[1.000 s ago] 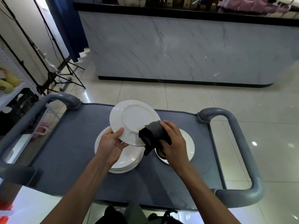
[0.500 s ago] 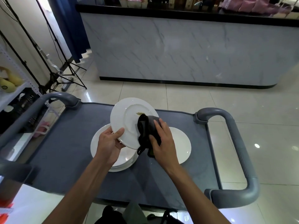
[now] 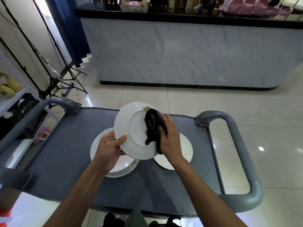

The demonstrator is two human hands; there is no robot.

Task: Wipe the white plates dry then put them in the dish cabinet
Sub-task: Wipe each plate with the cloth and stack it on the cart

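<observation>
Above the grey cart (image 3: 65,161), a white plate (image 3: 132,133) is held tilted in the air, its face turned toward the person. The left hand (image 3: 109,148) grasps it at the lower left rim, thumb lying across the front and the fingers hidden behind. The right hand (image 3: 168,138) clutches a dark cloth (image 3: 152,126), bunched and pressed against the right side of the plate's face; a small yellowish patch shows at the cloth's top edge. Straight beneath the held plate, a stack of white plates (image 3: 114,167) rests on the cart's flat top, how many I cannot tell. Just to its right a single white plate (image 3: 178,154) lies flat on the same surface, partly covered by the right wrist. Curved grey handles rise at the cart's two ends. Beyond it stands a marble-patterned counter (image 3: 180,51) with a black top. At far left are black tripod legs (image 3: 65,79) and a shelf holding yellow fruit (image 3: 8,89).
</observation>
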